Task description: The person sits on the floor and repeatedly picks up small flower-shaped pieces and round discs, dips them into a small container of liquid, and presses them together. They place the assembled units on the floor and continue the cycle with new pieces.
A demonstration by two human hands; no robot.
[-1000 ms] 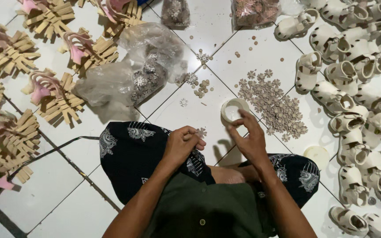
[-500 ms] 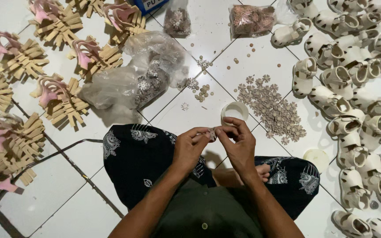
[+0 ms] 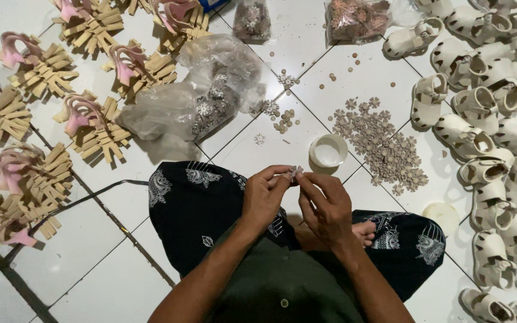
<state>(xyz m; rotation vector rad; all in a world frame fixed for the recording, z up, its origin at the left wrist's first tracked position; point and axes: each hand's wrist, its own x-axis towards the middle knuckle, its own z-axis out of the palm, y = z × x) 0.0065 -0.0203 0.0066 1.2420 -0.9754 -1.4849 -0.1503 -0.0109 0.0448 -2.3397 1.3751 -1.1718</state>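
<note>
I sit cross-legged on a white tiled floor. My left hand (image 3: 265,194) and my right hand (image 3: 325,203) meet above my lap, fingertips pinched together on one small pale flower-shaped piece (image 3: 295,171). Just beyond my hands stands a small round white cup (image 3: 328,150). To its right lies a heap of beige flower-shaped pieces (image 3: 381,147) spread on the tiles.
Cream sandals (image 3: 486,101) are piled along the right side. Pink straps clipped with bunches of wooden pegs (image 3: 43,72) lie on the left. Clear plastic bags (image 3: 201,98) with small pieces sit ahead, and two filled bags (image 3: 354,18) lie at the far edge. A round white lid (image 3: 442,214) rests by my right knee.
My right hand came back from near the white cup and joined my left hand; both now pinch the small flower piece, raised slightly above my lap.
</note>
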